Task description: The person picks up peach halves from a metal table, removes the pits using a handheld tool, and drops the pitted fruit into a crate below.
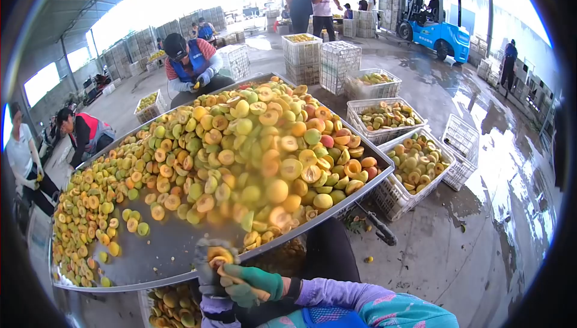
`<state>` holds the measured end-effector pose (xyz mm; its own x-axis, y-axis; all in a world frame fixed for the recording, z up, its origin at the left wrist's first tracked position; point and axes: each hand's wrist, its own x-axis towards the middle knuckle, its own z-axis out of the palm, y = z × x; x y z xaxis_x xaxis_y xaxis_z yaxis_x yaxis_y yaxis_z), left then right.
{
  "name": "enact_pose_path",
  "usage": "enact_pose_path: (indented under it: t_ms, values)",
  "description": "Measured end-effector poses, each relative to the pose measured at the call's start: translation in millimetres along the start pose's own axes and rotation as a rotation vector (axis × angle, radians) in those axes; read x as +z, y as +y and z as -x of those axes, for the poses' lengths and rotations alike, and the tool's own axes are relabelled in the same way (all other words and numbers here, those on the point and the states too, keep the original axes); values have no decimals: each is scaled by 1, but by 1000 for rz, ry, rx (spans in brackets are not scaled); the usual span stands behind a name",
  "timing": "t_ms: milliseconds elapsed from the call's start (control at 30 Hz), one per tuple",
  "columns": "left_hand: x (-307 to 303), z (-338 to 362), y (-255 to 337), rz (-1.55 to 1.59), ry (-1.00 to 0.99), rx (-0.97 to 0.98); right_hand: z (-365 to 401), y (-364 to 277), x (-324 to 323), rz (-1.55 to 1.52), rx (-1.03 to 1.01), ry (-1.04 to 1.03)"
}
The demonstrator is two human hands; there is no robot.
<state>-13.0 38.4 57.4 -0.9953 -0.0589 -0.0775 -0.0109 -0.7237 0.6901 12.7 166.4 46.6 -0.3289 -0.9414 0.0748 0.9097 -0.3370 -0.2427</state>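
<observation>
My left hand point(207, 274), in a dark grey glove, is closed around a halved peach point(221, 256) at the table's near edge. The cut face and hollow of the fruit point upward. My right hand point(255, 284), in a green glove, grips a light wooden-handled tool point(262, 294) against that peach; its working end is hidden. Just beyond both hands is a metal table point(162, 253) heaped with peach halves point(207, 147), many with their cut faces showing. Below the hands, a crate of peach halves point(174, 307) is partly hidden under the table.
White crates of fruit point(415, 165) stand right of the table, beside an unfilled-looking crate point(461, 138). Co-workers point(192, 63) sit along the far and left sides. A blue forklift point(436, 24) is at the back right. The floor has wet patches point(505, 147).
</observation>
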Motion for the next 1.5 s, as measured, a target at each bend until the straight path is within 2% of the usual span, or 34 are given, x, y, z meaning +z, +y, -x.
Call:
enact_pose_path:
  t_ms: [67, 133, 200, 233, 300, 333, 367, 433, 500, 533, 567, 600, 633, 667, 733, 767, 800, 833, 933, 967, 1000, 1033, 1067, 1100, 1133, 1200, 1233, 1267, 1333, 1367, 1400, 1433, 1467, 1500]
  values:
    - [-36, 9, 8, 291, 316, 158, 6, 3, 6, 230, 59, 151]
    - [-104, 57, 55, -202, 244, 109, 20, -2, 10, 339, 146, 202]
    - [-162, 100, 77, -639, 547, 252, 28, 1, -8, 89, -82, 489]
    - [-249, 119, 80, -1213, 678, 266, 32, -1, -54, 189, 25, 582]
    - [-233, 141, 104, -2054, 646, -239, 38, -10, -67, 309, -131, 451]
    - [-265, 129, 104, -2303, 528, 99, 33, -25, -64, 296, -215, 362]
    - [-226, 101, 103, -1782, 546, 357, 37, -50, -56, 677, -217, 472]
    - [-163, 45, 120, -1870, 533, 292, 29, -99, -51, 1354, -491, 684]
    - [-109, -34, 119, -1826, 482, 336, 11, -161, -71, 1729, -787, 842]
    - [-80, -68, 114, -1765, 451, 340, 1, -190, -74, 1817, -758, 966]
    - [-61, -108, 113, -1872, 291, 338, -9, -219, -78, 1899, -718, 1091]
    - [-60, -153, 103, -1799, 164, 472, -19, -240, -64, 1963, -642, 1291]
    - [-48, -192, 94, -1801, 47, 528, -31, -260, -68, 2026, -588, 1334]
    - [-28, -224, 85, -1855, -7, 470, -39, -277, -74, 2086, -523, 1383]
    - [-31, -292, 54, -1850, -266, 606, -48, -299, -109, 2205, -656, 1201]
    - [-31, -315, 38, -1935, -280, 345, -52, -305, -120, 2242, -449, 1172]
    - [-34, -324, 18, -2006, -293, 74, -58, -297, -124, 2247, -350, 1200]
    - [-15, -306, 6, -2192, -13, 84, -67, -289, -117, 2252, -255, 1220]
    - [-37, -298, 15, -2091, -251, 48, -66, -271, -111, 2187, -89, 1155]
    - [-44, -287, 17, -1990, -222, -93, -67, -263, -111, 2169, -54, 1092]
    - [-61, -277, 17, -1940, -234, 4, -70, -258, -111, 2159, -25, 1020]
    - [-87, -266, 15, -1890, -238, 104, -81, -253, -134, 2074, -5, 1128]
    - [-107, -252, 15, -1846, -240, 201, -85, -244, -129, 2118, -9, 1038]
    - [-116, -233, 17, -1927, -230, 240, -89, -234, -119, 2158, -15, 945]
    - [-126, -219, 23, -1905, -216, 176, -93, -225, -110, 2198, -26, 851]
    - [-140, -194, 37, -1849, -189, 58, -97, -211, -96, 2214, -147, 895]
    - [-113, -164, 54, -1720, -101, -53, -96, -209, -85, 2199, -218, 947]
    - [-114, -148, 62, -1723, -91, 46, -95, -207, -74, 2184, -293, 992]
    - [-120, -119, 80, -1736, -74, 236, -77, -199, -56, 2081, -678, 924]
    - [-111, -99, 86, -1558, 73, 145, -64, -190, -34, 1918, -621, 919]
    - [-117, -83, 88, -1657, 131, 99, -50, -178, -18, 1755, -561, 913]
    - [-124, -71, 89, -1752, 185, 52, -40, -167, -22, 1747, -681, 880]
    - [-127, -61, 88, -1840, 238, 3, -34, -155, -21, 1663, -655, 887]
    - [-123, -57, 81, -2111, 222, -62, -26, -144, -18, 1581, -628, 894]
